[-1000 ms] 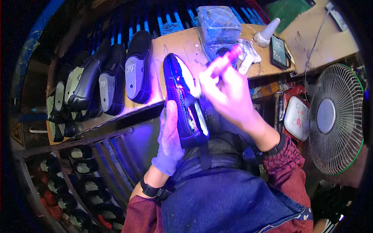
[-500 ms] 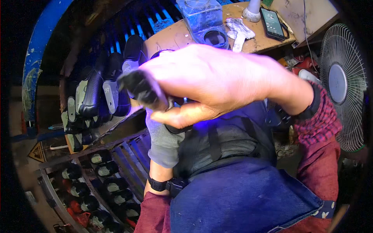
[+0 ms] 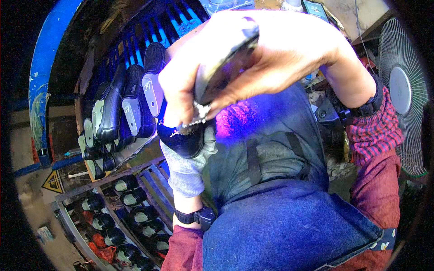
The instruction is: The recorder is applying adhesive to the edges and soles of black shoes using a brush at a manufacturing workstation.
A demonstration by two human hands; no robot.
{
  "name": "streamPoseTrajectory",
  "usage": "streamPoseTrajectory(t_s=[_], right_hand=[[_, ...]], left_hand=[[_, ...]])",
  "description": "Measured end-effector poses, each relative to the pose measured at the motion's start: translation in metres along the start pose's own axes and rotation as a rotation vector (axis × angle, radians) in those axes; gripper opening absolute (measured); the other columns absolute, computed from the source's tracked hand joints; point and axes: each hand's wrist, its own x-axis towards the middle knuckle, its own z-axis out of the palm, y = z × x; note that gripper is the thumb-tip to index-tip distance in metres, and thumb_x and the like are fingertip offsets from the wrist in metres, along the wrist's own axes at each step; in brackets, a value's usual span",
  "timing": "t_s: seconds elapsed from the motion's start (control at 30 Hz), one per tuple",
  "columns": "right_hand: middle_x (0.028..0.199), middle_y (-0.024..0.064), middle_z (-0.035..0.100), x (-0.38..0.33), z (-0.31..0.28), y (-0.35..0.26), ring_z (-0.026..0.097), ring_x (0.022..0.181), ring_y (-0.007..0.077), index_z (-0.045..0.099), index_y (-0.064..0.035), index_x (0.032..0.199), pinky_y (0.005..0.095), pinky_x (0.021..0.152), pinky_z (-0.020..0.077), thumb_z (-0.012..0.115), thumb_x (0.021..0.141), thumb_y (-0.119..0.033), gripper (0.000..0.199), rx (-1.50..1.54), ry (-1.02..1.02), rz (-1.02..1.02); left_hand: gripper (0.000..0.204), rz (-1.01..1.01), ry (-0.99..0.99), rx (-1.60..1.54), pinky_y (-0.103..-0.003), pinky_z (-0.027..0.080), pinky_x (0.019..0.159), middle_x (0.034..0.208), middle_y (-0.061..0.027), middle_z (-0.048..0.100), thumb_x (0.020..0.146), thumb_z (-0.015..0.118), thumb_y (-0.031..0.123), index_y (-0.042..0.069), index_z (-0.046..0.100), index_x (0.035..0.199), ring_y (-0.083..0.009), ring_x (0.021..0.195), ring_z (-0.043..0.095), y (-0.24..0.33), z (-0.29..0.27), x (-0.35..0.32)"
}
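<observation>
1. Two hands worked close together above the middle of the head view. The left hand [image 3: 183,165], in a grey knitted glove, grasped a black shoe [image 3: 181,144] just left of the frame's centre.
2. The right hand [image 3: 278,52], bare, spread across the upper centre with its fingers pinched around a dark-handled brush [image 3: 224,70]. The brush slanted down to the left, its pale bristles at the shoe's upper surface; whether they touched it, I could not tell.
3. A row of black shoes [image 3: 131,106] with grey inserts stood in the upper left, near the gripped one. A blue post [image 3: 41,86] rose along the left edge, above a yellow triangular sign [image 3: 53,181].
4. Dark footwear with pale parts filled a rack [image 3: 108,179] in the lower left.
5. A blue apron [image 3: 285,226] covered the lower centre, and violet light fell on dark fabric [image 3: 242,117] above it.
6. A fan [image 3: 400,90] stood at the right edge, and a phone [image 3: 315,10] lay partly hidden at the upper right.
</observation>
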Motion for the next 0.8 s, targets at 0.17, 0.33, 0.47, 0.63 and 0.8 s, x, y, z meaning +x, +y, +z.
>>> streamPoseTrajectory(t_s=[0.17, 0.33, 0.47, 0.63, 0.8], right_hand=[[0.089, 0.0078, 0.066, -0.013, -0.005, 0.018, 0.064, 0.085, 0.0224, 0.063, -0.0031, 0.100, 0.0363, 0.081, 0.0506, 0.068, 0.089, -0.022, 0.023, -0.076, 0.163, 0.211], [0.089, 0.0048, 0.067, -0.018, 0.022, 0.038, 0.064, 0.087, 0.0172, 0.065, -0.0037, 0.099, 0.0334, 0.082, 0.0506, 0.070, 0.088, -0.022, 0.022, 0.166, 0.486, 0.316], [0.087, 0.0067, 0.068, -0.042, 0.041, 0.026, 0.065, 0.081, 0.0176, 0.067, -0.0002, 0.099, 0.0317, 0.074, 0.0526, 0.067, 0.090, -0.022, 0.024, 0.083, 0.578, 0.617], [0.084, 0.0090, 0.069, -0.047, 0.028, 0.040, 0.066, 0.066, 0.0121, 0.061, -0.0014, 0.100, 0.0241, 0.056, 0.0529, 0.062, 0.097, -0.023, 0.022, 0.296, 1.072, 0.897], [0.085, 0.0099, 0.068, -0.024, 0.028, 0.060, 0.066, 0.068, 0.0130, 0.055, -0.0001, 0.100, 0.0251, 0.057, 0.0540, 0.061, 0.098, -0.016, 0.017, 0.101, 1.129, 0.758]], left_hand=[[0.033, -0.407, 0.049, -0.549, -0.036, 0.056, 0.079, 0.102, -0.0123, 0.070, 0.083, 0.071, 0.008, -0.001, 0.062, 0.114, -0.0219, 0.084, 0.069, 0.018, -0.009, 0.012], [0.036, -0.722, -0.031, -1.061, -0.034, 0.056, 0.077, 0.103, -0.0133, 0.068, 0.088, 0.067, 0.011, -0.001, 0.057, 0.121, -0.0211, 0.086, 0.068, 0.026, -0.013, 0.012], [0.047, -0.680, 0.032, -1.491, -0.031, 0.055, 0.076, 0.111, -0.0100, 0.064, 0.099, 0.058, 0.038, 0.003, 0.052, 0.130, -0.0185, 0.093, 0.065, 0.026, -0.010, 0.010], [0.047, -0.680, 0.114, -1.043, -0.030, 0.045, 0.093, 0.120, -0.0073, 0.056, 0.100, 0.056, 0.029, -0.001, 0.045, 0.135, -0.0137, 0.107, 0.055, 0.024, 0.001, -0.003], [0.068, -0.487, 0.220, -0.900, -0.036, 0.040, 0.105, 0.134, -0.0125, 0.050, 0.091, 0.064, 0.008, -0.003, 0.025, 0.146, -0.0185, 0.120, 0.052, 0.026, 0.012, -0.015]])
